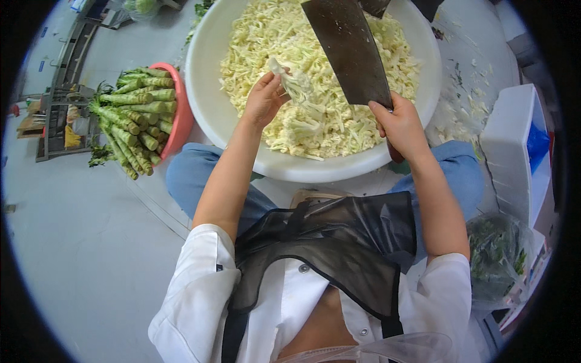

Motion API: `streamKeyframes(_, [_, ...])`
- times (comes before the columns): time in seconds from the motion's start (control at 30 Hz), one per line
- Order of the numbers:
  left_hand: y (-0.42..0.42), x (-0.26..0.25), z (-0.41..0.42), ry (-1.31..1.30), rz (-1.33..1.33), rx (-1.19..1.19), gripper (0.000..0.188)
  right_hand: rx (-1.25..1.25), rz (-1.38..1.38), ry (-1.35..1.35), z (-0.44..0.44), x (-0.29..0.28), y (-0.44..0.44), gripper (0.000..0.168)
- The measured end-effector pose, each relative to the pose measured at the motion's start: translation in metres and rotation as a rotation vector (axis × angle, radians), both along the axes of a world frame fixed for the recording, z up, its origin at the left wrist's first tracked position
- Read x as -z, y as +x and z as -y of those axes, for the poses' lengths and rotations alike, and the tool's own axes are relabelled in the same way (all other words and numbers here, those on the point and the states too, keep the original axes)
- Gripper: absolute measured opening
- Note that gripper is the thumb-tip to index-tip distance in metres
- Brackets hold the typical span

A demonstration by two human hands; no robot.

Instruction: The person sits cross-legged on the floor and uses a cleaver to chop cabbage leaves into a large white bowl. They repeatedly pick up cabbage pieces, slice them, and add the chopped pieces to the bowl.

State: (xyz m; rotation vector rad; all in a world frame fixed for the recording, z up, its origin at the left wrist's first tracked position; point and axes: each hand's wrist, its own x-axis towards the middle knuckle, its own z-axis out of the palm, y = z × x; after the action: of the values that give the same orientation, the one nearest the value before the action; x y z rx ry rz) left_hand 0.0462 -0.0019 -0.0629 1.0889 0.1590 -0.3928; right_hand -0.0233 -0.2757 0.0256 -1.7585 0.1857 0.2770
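Observation:
Between the thumb and fingers of my left hand is a pale piece of cauliflower, its white stem end pointing up and away. My right hand grips the handle of a broad, dark-bladed cleaver. The blade rises away from me, apart from the held piece. Beneath both hands stands a large round white basin, heaped with cut cauliflower. A larger stemmed floret lies on the heap just below my left hand. The blade hides part of the pile.
Left of the basin, a pink tub holds a stack of green stem vegetables. Cauliflower scraps lie on the floor at right, near a white foam box. A clear plastic bag with leafy greens rests beside my right arm.

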Motion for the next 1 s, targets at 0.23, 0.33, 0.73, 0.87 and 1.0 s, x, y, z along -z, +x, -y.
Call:
streamKeyframes(0.23, [-0.023,-0.061,-0.028,-0.087,0.16,-0.013,0.031,-0.074,-0.034,0.021,-0.012,0.002,-0.005,0.018])
streamKeyframes(0.33, [-0.03,-0.074,-0.027,-0.155,0.161,-0.093,0.022,-0.107,-0.051,0.057,-0.015,0.008,-0.007,0.016])
streamKeyframes(0.73, [-0.039,-0.06,-0.025,-0.166,0.007,-0.236,0.019,-0.159,-0.235,0.187,-0.031,0.024,-0.012,0.015])
streamKeyframes(0.87, [-0.045,-0.052,-0.01,-0.125,-0.035,-0.178,0.023,-0.128,-0.309,0.351,-0.039,0.025,-0.011,0.019])
streamKeyframes(1.0, [-0.06,-0.045,0.017,-0.015,0.076,-0.191,0.022,-0.034,-0.373,0.453,-0.046,0.031,-0.007,0.024])
